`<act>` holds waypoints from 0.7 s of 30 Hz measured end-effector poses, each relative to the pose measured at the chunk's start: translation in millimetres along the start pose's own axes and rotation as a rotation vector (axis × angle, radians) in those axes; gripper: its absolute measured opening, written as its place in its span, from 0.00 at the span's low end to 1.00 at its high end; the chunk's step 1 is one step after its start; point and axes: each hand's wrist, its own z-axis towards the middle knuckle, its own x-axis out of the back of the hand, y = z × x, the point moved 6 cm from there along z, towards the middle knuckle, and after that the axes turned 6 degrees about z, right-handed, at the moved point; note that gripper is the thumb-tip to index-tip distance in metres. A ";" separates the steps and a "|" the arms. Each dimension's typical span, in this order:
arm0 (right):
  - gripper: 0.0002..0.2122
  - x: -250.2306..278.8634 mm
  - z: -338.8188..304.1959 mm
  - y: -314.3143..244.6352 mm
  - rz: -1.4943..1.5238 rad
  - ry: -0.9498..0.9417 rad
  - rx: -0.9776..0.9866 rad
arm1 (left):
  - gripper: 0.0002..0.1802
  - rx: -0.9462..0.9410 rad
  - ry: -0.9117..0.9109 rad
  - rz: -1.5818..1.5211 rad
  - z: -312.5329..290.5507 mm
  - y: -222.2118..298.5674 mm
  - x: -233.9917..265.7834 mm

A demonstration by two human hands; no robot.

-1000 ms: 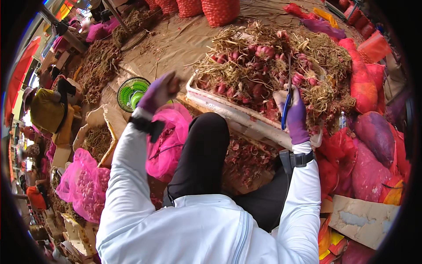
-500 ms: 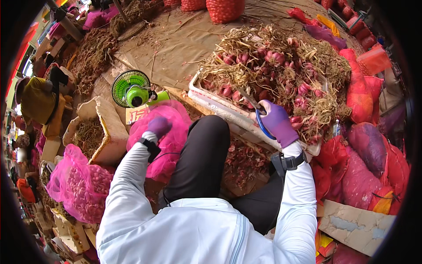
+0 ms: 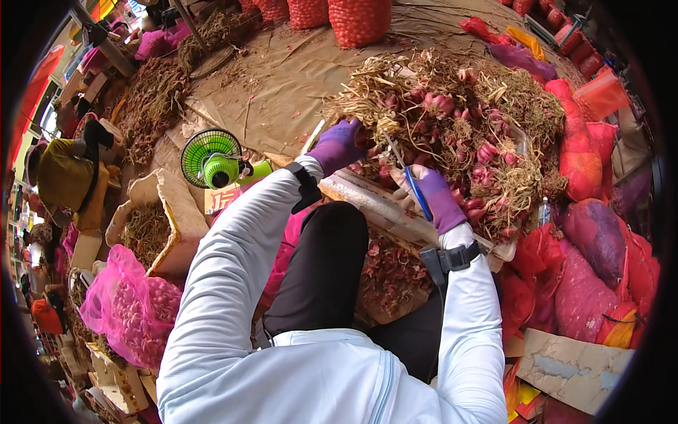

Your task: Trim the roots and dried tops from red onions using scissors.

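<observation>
My right hand (image 3: pixel 439 201), in a purple glove, is closed round blue-handled scissors (image 3: pixel 418 192) whose blades point up and left over the pile. My left hand (image 3: pixel 337 147), gloved in purple too, is at the pile's left edge with its fingers curled in; what they grip is hidden. Red shallots (image 3: pixel 439 104) with dry stalks and roots are heaped in and over a white foam box (image 3: pixel 367 198) in front of me. Behind my left forearm, a pink mesh bag (image 3: pixel 282 247) lies partly covered beside my knee.
A green fan (image 3: pixel 212 159) stands left of the pile, near a broken foam box (image 3: pixel 180 233) of dry trimmings. A filled pink net bag (image 3: pixel 145 311) sits lower left. Red sacks (image 3: pixel 579 283) crowd the right; full red net sacks (image 3: pixel 360 21) stand at the back.
My left hand has moved from over the pink mesh bag, up and right to the shallot pile. The right hand has shifted slightly down and left, still holding the scissors.
</observation>
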 end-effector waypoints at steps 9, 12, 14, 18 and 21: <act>0.25 -21.7 -2.2 12.9 0.336 -0.268 -0.182 | 0.24 0.119 -0.034 -0.296 -3.8 -3.4 15.4; 0.28 -22.1 -7.3 12.3 0.214 -0.229 -0.138 | 0.28 -0.024 0.139 -0.241 -15.8 5.4 31.0; 0.31 -18.3 -7.9 17.0 0.142 -0.205 -0.123 | 0.31 -0.215 0.364 -0.077 -24.5 24.7 48.7; 0.33 -27.9 -28.7 -0.8 0.182 -0.232 -0.073 | 0.30 -0.178 0.361 -0.063 -32.6 25.4 58.4; 0.30 -40.7 -38.3 4.0 0.616 -0.486 -0.179 | 0.30 -0.198 0.378 -0.022 -35.0 33.8 61.7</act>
